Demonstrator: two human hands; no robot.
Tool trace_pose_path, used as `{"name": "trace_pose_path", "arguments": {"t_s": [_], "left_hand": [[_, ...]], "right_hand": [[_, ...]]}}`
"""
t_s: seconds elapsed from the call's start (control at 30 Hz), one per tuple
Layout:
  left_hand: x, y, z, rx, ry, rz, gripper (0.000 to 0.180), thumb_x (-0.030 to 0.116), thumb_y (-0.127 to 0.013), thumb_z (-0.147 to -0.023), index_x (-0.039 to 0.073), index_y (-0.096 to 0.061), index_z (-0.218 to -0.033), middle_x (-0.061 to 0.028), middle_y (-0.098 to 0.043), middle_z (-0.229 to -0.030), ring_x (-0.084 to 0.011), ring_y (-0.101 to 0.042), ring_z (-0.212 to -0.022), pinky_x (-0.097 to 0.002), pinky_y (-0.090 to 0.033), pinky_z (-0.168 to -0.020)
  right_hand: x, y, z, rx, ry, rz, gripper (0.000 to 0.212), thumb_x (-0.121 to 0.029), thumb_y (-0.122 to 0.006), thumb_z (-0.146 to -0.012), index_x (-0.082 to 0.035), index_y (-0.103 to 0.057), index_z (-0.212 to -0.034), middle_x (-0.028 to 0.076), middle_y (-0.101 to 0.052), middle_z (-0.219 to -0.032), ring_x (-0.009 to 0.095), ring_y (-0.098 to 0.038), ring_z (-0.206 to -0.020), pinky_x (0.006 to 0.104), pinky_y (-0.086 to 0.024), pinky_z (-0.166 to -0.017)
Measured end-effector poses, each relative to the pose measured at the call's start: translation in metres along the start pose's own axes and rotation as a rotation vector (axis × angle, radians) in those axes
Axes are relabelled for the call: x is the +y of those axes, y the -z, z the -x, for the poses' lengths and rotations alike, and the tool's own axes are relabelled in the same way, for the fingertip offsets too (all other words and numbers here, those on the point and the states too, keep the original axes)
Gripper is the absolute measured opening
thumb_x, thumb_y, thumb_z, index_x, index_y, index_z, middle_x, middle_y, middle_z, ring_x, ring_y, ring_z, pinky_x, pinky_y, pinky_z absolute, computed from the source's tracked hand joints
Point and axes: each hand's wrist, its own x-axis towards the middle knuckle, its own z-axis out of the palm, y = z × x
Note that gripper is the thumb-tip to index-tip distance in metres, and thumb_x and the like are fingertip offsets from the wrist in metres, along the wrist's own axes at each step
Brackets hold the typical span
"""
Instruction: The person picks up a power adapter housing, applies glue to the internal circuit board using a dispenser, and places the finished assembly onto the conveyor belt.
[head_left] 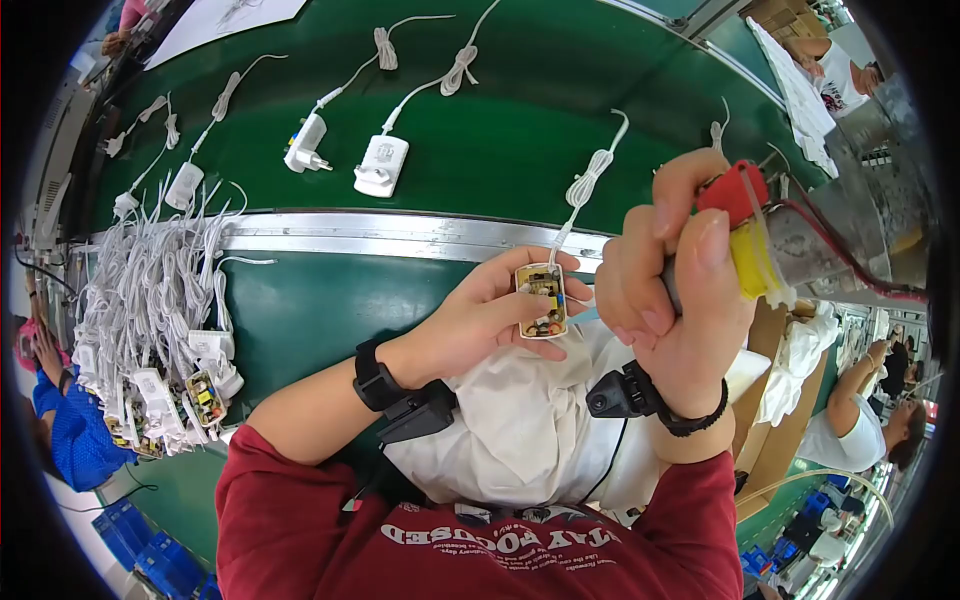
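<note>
My left hand is closed around an opened white power adapter, its thumb across the circuit board that lies exposed in the half shell. From its top a bundled white cable runs away over the metal rail. To the right and higher up, nearer the camera, my right hand grips a grey cylindrical tool wrapped in yellow tape, with a red switch block and red and black wires. The working end of this tool is hidden behind my fingers.
A pile of white adapters and cables stands at the left. Beyond the metal rail, several adapters lie on the green surface. White cloth covers my lap; a cardboard box is on the right. Other people sit around.
</note>
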Motion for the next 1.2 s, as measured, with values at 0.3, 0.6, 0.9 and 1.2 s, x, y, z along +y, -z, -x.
{"name": "trace_pose_path", "arguments": {"t_s": [0.3,0.6,0.9,1.2], "left_hand": [[0.005,0.005,0.005,-0.011,-0.006,0.028,0.040,0.004,-0.042,-0.091,0.005,-0.037,-0.131,-0.0123,-0.052,-0.123,-0.0221,-0.052,-0.117,-0.0383,-0.055,-0.084],[0.007,0.005,0.014,-0.068,-0.006,0.159,0.038,0.007,-0.040,-0.094,0.004,-0.036,-0.131,-0.0126,-0.050,-0.124,-0.0223,-0.052,-0.116,-0.0441,-0.050,-0.092],[0.013,0.007,0.025,-0.118,-0.013,0.182,0.038,0.009,-0.039,-0.095,0.003,-0.035,-0.132,-0.0124,-0.048,-0.125,-0.0223,-0.052,-0.114,-0.0474,-0.046,-0.097],[0.019,0.008,0.030,-0.106,0.012,0.180,0.037,0.009,-0.038,-0.095,0.004,-0.035,-0.132,-0.0121,-0.048,-0.126,-0.0214,-0.052,-0.115,-0.0468,-0.046,-0.097]], "right_hand": [[0.003,-0.007,-0.001,-0.007,0.004,-0.051,0.037,-0.044,-0.041,-0.096,-0.008,-0.036,-0.093,-0.002,-0.032,-0.046,0.006,-0.025,-0.034,0.0228,-0.022,-0.034],[0.003,-0.015,0.001,-0.011,-0.015,-0.121,0.033,-0.035,-0.055,-0.089,-0.004,-0.043,-0.095,-0.002,-0.043,-0.061,0.005,-0.036,-0.051,0.0211,-0.029,-0.045],[0.006,-0.022,0.004,-0.093,-0.107,-0.227,0.034,-0.032,-0.063,-0.085,-0.003,-0.045,-0.091,-0.001,-0.045,-0.072,0.005,-0.040,-0.062,0.0212,-0.031,-0.053],[0.003,-0.033,0.000,-0.012,0.002,-0.153,0.033,-0.030,-0.063,-0.086,-0.003,-0.047,-0.096,0.000,-0.048,-0.075,0.005,-0.042,-0.062,0.0206,-0.033,-0.055]]}}
